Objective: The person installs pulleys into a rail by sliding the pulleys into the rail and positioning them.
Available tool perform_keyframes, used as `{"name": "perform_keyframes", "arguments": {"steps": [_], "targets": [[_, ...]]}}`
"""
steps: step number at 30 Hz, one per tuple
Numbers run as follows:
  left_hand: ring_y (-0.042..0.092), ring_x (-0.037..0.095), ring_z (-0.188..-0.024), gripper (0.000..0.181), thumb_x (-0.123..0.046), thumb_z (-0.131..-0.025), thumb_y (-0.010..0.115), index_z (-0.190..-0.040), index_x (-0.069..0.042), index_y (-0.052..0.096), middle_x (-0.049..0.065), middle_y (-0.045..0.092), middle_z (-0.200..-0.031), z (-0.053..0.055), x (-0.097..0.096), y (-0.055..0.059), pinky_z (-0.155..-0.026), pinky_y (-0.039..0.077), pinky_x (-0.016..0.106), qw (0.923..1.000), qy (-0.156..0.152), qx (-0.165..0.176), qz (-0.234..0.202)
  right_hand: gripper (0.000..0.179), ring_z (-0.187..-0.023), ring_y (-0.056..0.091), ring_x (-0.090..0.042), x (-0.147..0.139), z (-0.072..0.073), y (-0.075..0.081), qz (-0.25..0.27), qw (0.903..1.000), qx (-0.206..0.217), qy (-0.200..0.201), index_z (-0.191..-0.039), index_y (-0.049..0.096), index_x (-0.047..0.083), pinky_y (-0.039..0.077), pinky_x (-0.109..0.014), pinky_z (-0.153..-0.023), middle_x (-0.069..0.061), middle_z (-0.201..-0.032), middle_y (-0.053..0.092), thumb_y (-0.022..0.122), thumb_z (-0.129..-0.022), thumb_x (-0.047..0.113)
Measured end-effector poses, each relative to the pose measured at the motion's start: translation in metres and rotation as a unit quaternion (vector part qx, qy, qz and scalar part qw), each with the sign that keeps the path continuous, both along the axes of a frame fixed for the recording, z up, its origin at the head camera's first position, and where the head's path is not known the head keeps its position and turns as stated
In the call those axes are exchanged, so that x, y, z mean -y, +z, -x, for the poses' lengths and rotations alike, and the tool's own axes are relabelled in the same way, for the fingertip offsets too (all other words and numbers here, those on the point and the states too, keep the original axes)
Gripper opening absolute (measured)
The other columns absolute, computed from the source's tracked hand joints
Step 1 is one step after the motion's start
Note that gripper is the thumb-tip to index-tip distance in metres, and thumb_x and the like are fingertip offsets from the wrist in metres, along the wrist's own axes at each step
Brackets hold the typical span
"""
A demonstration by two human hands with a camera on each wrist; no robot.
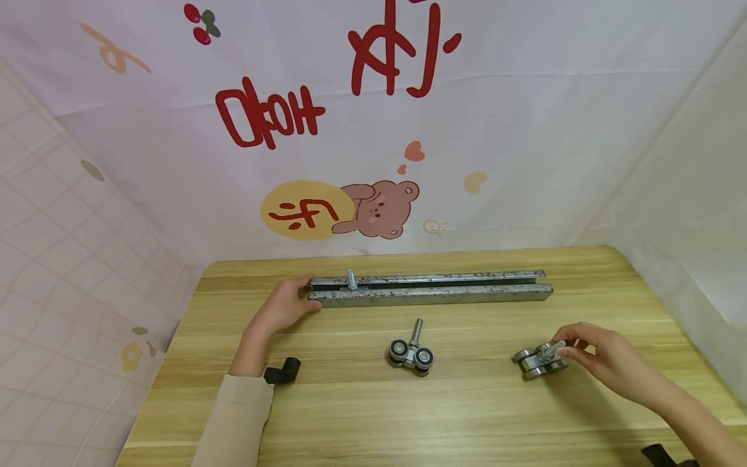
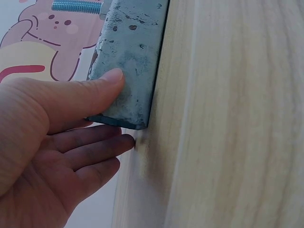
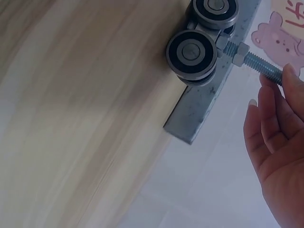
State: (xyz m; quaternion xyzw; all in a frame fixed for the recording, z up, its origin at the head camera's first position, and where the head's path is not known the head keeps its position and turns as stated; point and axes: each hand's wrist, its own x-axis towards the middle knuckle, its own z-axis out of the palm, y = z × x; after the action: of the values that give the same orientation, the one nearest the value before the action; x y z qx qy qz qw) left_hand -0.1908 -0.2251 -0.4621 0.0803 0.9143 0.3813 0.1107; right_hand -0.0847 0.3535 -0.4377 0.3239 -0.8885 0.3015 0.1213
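A speckled grey metal C-channel rail lies lengthwise near the back of the table. My left hand grips its left end, the thumb on the front face, as the left wrist view also shows. An upright bolt stands in the rail's slot near that end. To the right, my right hand pinches the threaded stud of a roller trolley between thumb and fingertips. Its wheels are at or just above the table; which, I cannot tell. Another roller trolley sits between the hands, its stud pointing up.
The wooden tabletop meets a white printed cloth wall at the back. Black wrist-camera mounts show beside the left forearm and at the lower right. Cloth walls also close off both sides.
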Motion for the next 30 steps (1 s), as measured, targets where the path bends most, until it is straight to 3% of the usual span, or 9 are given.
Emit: {"name": "perform_keyframes", "arguments": {"steps": [4,7,16,24,30], "targets": [[0.044,0.042,-0.145,0.075,-0.015,-0.098,0.077,-0.159,0.005,0.039,0.026,0.048,-0.156,-0.001,0.0,0.0,-0.111,0.044,0.058,1.0,0.0,0.002,0.0,0.043,-0.073,0.061,-0.001,-0.005,0.003,0.001,-0.012,0.9997,-0.014,-0.015,-0.103,0.072,0.016,0.042,-0.014,-0.059,0.016,-0.087,0.067,0.084,-0.074,-0.013],[0.044,0.042,-0.145,0.075,-0.015,-0.098,0.077,-0.159,0.005,0.039,0.027,0.048,-0.156,-0.001,0.0,0.0,-0.111,0.044,0.058,1.0,-0.001,0.002,-0.001,0.045,-0.071,0.062,-0.002,-0.01,0.005,0.001,-0.015,0.9994,-0.013,-0.027,-0.103,0.072,0.015,0.043,-0.014,-0.059,0.015,-0.085,0.068,0.084,-0.072,-0.016],[0.046,0.041,-0.143,0.075,-0.014,-0.097,0.077,-0.158,0.006,0.039,0.027,0.05,-0.154,-0.001,0.0,0.0,-0.111,0.044,0.057,1.0,0.003,-0.001,-0.001,0.02,-0.073,0.064,0.0,-0.024,0.011,-0.003,-0.008,0.9977,-0.012,-0.066,-0.102,0.074,0.012,0.047,-0.012,-0.063,0.006,-0.086,0.073,0.084,-0.086,0.004],[0.045,0.043,-0.144,0.075,-0.015,-0.097,0.077,-0.158,0.007,0.04,0.027,0.049,-0.154,0.0,0.0,0.0,-0.111,0.044,0.057,1.0,0.002,-0.004,0.008,0.021,-0.075,0.062,0.002,-0.036,0.01,-0.007,-0.007,0.9898,0.029,-0.139,-0.103,0.075,0.009,0.047,-0.013,-0.062,0.007,-0.088,0.073,0.084,-0.085,-0.001],[0.043,0.042,-0.145,0.074,-0.015,-0.097,0.077,-0.158,0.007,0.04,0.027,0.048,-0.155,0.001,0.0,-0.001,-0.111,0.044,0.057,0.9999,0.001,-0.008,0.005,0.018,-0.077,0.06,0.006,-0.044,0.012,-0.006,-0.006,0.9861,0.025,-0.164,-0.101,0.076,0.01,0.046,-0.011,-0.063,0.015,-0.089,0.071,0.082,-0.088,-0.001]]}}
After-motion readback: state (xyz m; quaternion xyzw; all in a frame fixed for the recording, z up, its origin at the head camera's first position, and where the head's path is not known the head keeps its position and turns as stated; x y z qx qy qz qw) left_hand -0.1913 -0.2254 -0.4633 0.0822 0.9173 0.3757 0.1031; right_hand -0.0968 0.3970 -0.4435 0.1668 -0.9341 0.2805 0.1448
